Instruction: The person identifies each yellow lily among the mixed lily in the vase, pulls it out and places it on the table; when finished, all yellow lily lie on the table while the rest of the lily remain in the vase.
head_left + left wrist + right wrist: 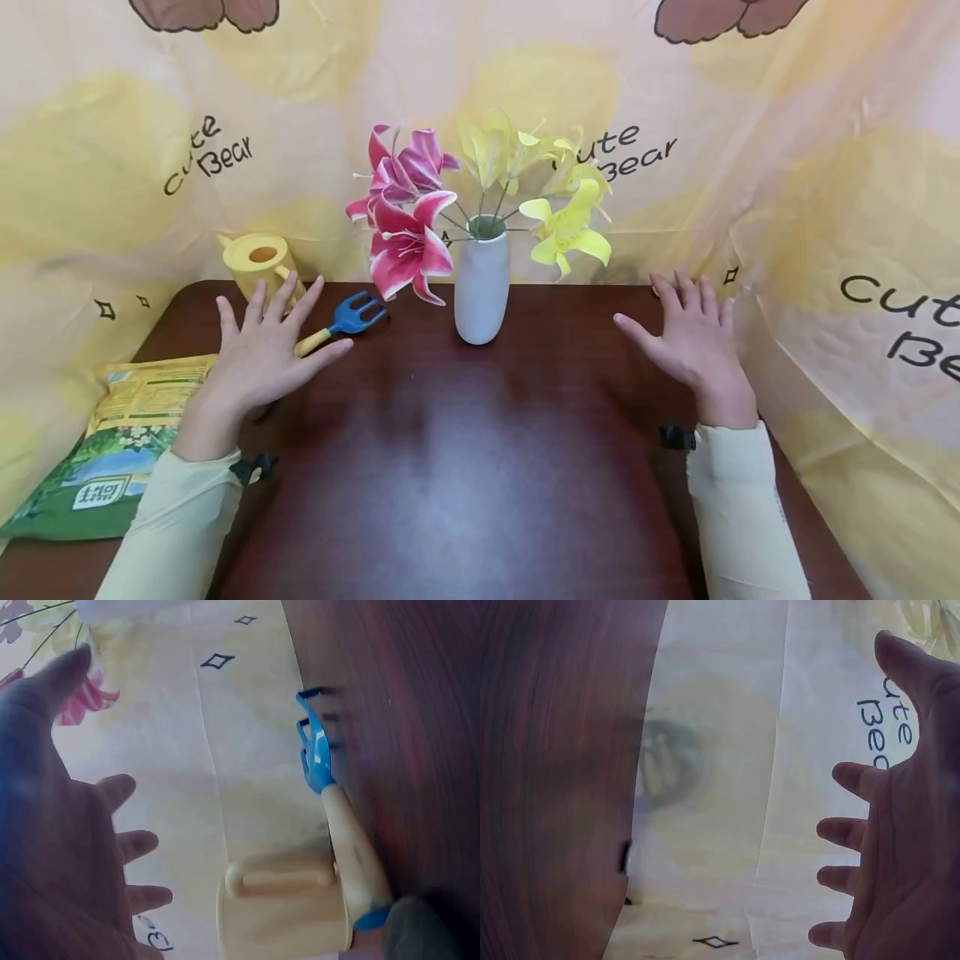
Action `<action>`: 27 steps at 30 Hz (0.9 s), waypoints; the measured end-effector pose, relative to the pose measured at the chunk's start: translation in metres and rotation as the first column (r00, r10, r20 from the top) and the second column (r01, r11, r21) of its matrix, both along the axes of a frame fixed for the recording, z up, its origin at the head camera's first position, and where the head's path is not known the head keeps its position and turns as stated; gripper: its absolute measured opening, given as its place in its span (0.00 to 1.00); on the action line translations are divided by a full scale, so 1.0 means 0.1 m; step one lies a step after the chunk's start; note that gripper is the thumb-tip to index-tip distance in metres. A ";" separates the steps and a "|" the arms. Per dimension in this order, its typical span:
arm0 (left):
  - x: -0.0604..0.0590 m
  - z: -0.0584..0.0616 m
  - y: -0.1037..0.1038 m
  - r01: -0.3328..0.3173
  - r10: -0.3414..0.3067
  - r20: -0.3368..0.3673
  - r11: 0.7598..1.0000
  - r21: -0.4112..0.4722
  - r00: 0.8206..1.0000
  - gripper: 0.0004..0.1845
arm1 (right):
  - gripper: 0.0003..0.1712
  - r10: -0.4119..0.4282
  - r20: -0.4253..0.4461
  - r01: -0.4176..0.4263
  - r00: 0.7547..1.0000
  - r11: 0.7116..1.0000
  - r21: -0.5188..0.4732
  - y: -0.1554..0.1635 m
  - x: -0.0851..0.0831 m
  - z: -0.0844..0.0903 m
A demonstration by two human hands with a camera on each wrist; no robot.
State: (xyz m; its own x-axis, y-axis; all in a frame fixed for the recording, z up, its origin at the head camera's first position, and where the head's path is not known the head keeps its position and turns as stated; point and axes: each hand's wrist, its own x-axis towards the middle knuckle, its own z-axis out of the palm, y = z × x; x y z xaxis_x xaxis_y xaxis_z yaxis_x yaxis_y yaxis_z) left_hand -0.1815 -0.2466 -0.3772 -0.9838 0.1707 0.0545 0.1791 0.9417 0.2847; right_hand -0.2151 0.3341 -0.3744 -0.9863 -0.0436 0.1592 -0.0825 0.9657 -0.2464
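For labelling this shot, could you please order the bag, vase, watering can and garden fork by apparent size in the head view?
1. Bag, clearly largest
2. Vase and watering can: unranked, since the left hand hides part of the can
3. Garden fork, smallest

head cam: up high, facing forward and down over the glossy dark-brown wood-grain tabletop (465,500)
left wrist cam: turned sideways, right up by the bare left hand (52,802)
right wrist cam: sideways the other way, just as close to the bare right hand (911,832)
head/left-wrist overlap: rounded yellow plastic watering can (289,922)
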 end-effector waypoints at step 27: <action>-1.00 -0.80 1.84 0.121 -0.156 -0.059 0.427 0.896 0.986 0.47 | 0.29 -0.224 -0.376 -0.394 0.899 -0.039 -0.918 -2.16 -0.51 -0.07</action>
